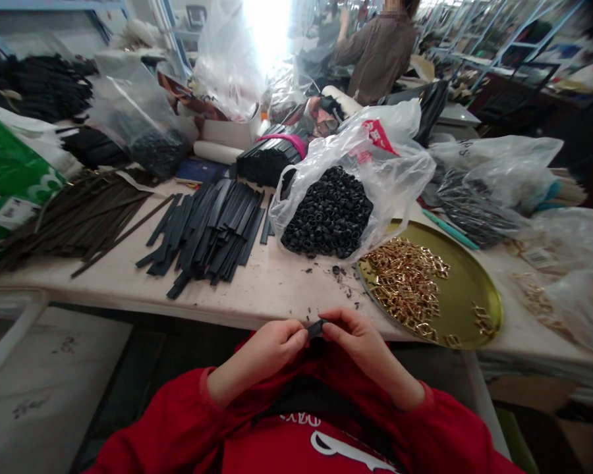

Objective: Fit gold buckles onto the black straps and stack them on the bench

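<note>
Both hands meet just in front of the table's near edge, gripping one short black strip (315, 328). My left hand (278, 340) pinches its left end between thumb and fingers. At the other end, my right hand (358, 334) is closed on it with thumb and forefinger; whether a small loop is there too is hidden by the fingers. Beyond the hands, a clear plastic bag (400, 158) lies open, full of small black loops (329, 214). Left of it is a pile of flat black strips (217, 227). Gold metal buckles (408, 283) lie on a round gold tray (474, 283) to the right.
Dark brown strips (89, 210) lie at the left beside a green and white bag (12, 178). A banded bundle of black strips (269, 158) sits behind. A teal pen (449, 228) and more plastic bags (504, 178) are at the right. A person (380, 52) stands across the table.
</note>
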A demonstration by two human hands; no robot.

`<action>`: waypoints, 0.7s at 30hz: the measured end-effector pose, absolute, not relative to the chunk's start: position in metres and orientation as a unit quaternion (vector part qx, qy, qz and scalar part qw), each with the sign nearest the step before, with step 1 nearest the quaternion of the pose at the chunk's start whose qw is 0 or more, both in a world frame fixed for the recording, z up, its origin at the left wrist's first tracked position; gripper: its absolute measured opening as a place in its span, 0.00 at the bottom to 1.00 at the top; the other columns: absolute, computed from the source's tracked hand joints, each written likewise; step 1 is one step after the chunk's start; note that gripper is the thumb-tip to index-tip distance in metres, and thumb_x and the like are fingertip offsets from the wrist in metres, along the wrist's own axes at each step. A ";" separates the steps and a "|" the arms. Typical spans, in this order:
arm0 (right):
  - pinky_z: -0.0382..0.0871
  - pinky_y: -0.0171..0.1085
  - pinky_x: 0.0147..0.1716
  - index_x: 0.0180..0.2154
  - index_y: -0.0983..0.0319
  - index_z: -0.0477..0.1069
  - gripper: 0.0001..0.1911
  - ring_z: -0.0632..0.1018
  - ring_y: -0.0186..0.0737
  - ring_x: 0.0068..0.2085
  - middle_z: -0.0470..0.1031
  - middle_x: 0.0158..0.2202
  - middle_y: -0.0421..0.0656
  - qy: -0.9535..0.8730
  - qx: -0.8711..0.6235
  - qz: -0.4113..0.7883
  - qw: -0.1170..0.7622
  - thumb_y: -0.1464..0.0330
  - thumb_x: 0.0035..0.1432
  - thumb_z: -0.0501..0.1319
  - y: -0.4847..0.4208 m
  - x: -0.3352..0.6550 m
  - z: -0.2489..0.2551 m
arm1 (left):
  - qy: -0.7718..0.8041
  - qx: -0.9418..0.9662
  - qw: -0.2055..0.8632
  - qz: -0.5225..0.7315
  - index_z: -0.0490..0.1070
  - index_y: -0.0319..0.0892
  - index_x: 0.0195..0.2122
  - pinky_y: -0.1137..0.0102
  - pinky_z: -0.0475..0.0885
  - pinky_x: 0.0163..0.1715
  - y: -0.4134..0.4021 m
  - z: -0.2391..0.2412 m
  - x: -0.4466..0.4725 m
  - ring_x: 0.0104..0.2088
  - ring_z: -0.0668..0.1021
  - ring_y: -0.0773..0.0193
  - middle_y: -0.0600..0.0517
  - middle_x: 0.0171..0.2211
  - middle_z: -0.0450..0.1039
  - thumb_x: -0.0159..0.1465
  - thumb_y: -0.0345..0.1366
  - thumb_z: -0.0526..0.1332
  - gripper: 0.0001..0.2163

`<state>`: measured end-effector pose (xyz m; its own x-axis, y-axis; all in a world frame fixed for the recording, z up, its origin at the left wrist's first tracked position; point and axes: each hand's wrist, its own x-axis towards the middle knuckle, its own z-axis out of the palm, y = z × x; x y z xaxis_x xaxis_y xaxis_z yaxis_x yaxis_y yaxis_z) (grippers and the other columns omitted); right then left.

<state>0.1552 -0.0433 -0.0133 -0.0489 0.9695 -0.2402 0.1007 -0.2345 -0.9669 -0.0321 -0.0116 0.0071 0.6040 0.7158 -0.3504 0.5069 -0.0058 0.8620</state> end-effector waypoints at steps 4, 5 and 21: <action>0.66 0.37 0.37 0.32 0.59 0.73 0.05 0.74 0.37 0.34 0.75 0.31 0.40 -0.596 -0.556 0.483 0.318 0.71 0.51 0.60 -0.048 0.159 -0.004 | 0.398 0.767 0.501 0.049 0.69 0.39 0.25 0.75 0.56 0.23 -0.010 0.017 -0.029 0.23 0.67 0.68 0.55 0.22 0.68 0.63 0.40 0.48 0.16; 0.66 0.37 0.37 0.32 0.60 0.73 0.05 0.74 0.37 0.34 0.75 0.31 0.40 -0.607 -0.554 0.483 0.302 0.71 0.51 0.59 -0.048 0.161 -0.002 | 0.397 0.775 0.490 0.042 0.69 0.39 0.25 0.75 0.56 0.23 -0.010 0.020 -0.028 0.23 0.67 0.68 0.54 0.22 0.69 0.63 0.40 0.47 0.16; 0.61 0.31 0.28 0.31 0.62 0.69 0.05 0.70 0.34 0.29 0.71 0.28 0.38 -0.599 -0.624 0.434 0.250 0.71 0.48 0.62 -0.060 0.183 0.003 | 0.416 0.845 0.334 -0.046 0.72 0.45 0.32 0.74 0.62 0.26 0.003 0.032 -0.032 0.28 0.76 0.64 0.52 0.28 0.76 0.61 0.38 0.52 0.10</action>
<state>0.1833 -0.0602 0.0026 -0.0953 0.9655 -0.2423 0.5308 -0.1567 -0.8329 -0.0317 0.0033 0.0325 0.6499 0.6712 -0.3564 0.7333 -0.4307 0.5261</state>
